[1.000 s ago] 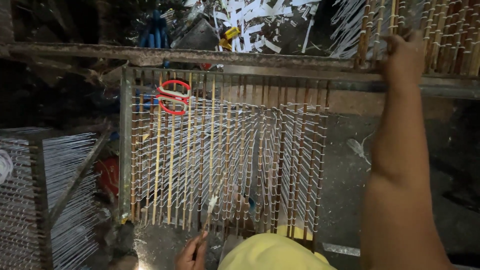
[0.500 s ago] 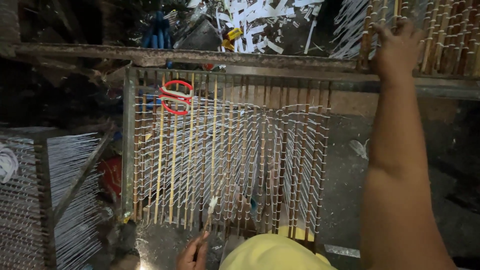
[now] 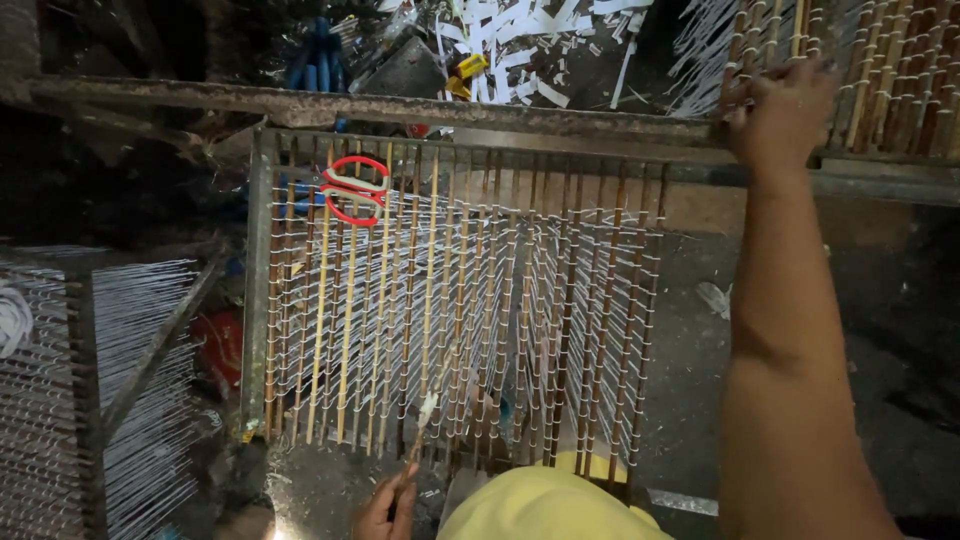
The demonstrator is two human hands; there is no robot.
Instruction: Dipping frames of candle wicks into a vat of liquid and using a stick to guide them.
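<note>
Above the stick frame, right hand on rack

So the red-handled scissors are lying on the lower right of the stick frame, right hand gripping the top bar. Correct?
Not quite. The head view shows the red-handled scissors at the upper left of the stick frame, not the lower right. The right hand does grip the top bar.

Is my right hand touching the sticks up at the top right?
Touching. The head view shows the right hand with its fingers curled over the sticks, no gap between them.
</note>
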